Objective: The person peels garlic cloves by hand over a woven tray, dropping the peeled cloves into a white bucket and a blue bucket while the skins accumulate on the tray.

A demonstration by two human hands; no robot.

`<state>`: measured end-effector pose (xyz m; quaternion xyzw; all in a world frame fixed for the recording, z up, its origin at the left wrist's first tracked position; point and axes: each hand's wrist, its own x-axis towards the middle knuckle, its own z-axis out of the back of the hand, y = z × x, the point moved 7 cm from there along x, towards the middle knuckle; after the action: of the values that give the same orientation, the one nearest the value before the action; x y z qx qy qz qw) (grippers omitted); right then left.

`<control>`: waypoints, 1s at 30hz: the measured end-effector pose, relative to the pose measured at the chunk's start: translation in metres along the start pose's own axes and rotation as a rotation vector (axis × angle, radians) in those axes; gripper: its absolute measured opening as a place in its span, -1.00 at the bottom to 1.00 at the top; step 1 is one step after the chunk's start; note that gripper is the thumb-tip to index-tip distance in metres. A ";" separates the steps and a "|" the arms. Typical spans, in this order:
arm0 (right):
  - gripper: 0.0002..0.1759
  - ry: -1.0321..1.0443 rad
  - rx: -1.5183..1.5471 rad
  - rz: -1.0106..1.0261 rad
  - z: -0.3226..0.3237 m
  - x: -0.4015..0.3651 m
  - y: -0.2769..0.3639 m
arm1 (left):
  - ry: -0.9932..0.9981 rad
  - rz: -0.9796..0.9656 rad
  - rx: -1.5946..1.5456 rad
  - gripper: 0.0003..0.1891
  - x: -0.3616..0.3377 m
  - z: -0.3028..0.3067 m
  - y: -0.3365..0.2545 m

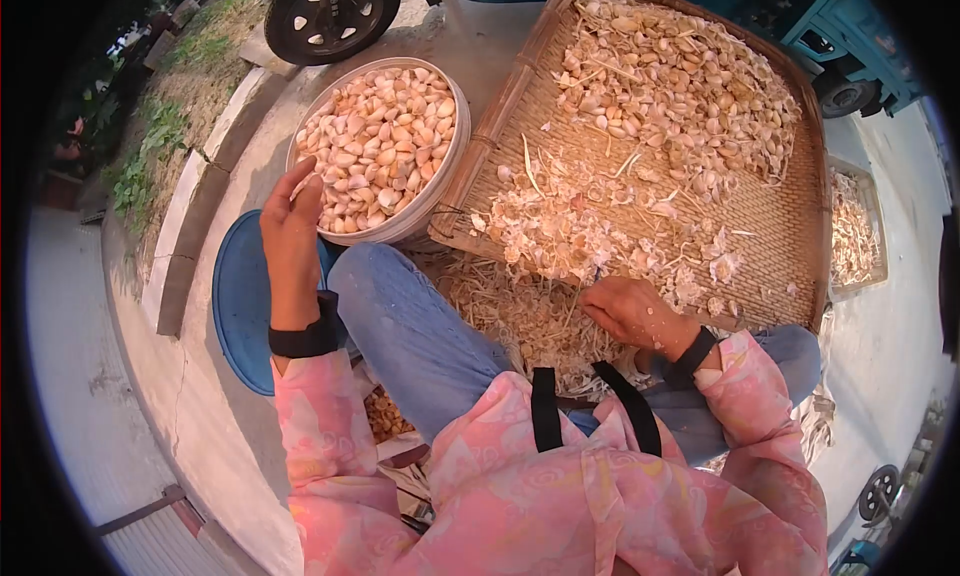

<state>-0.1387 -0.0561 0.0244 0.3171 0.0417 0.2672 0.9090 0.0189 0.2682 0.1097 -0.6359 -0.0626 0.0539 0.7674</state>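
My left hand (pixel 290 241) is raised at the left rim of a round white bucket (pixel 462 141) heaped with garlic cloves (pixel 378 151). Its thumb and fingers are apart, with a pale strip showing between them; I make out no clove held there. My right hand (pixel 635 311) is at the near edge of a woven bamboo tray (pixel 625 176), its fingers bent together. A small dark tip shows beside those fingertips, but what they hold is hidden. Loose garlic and papery skins (pixel 560 221) lie on the tray just beyond this hand.
A larger pile of garlic (pixel 680 86) covers the tray's far side. Dry stalks and skins (pixel 520 311) lie between my knees. A blue basin (pixel 240 306) stands left, a crate of garlic (pixel 855 231) right. Vehicle wheels (pixel 332 18) and a concrete kerb (pixel 205 186) are beyond.
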 end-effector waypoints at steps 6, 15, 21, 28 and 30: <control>-0.59 -0.363 -0.235 -0.197 0.047 -0.020 -0.030 | -0.210 -0.299 0.912 -0.72 -0.088 0.097 0.052; -0.56 -0.049 -0.141 -0.047 0.008 -0.040 -0.018 | 0.367 -0.628 0.621 -0.57 -0.118 -0.126 -0.002; -0.80 -0.229 -0.050 -0.307 0.082 -0.053 -0.047 | 0.719 -0.682 0.845 -0.38 -0.131 -0.261 0.046; -0.80 -0.166 -0.389 -0.309 0.079 -0.017 -0.108 | 1.296 -0.603 0.564 -0.51 -0.241 -0.248 0.031; -0.76 -0.290 -0.320 -0.331 0.087 -0.016 -0.125 | 1.134 -0.619 0.494 -0.55 -0.219 -0.224 0.002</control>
<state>-0.0735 -0.1942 0.0173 0.1934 -0.0805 0.0697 0.9753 -0.1601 0.0160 0.0602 -0.3251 0.1838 -0.4957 0.7841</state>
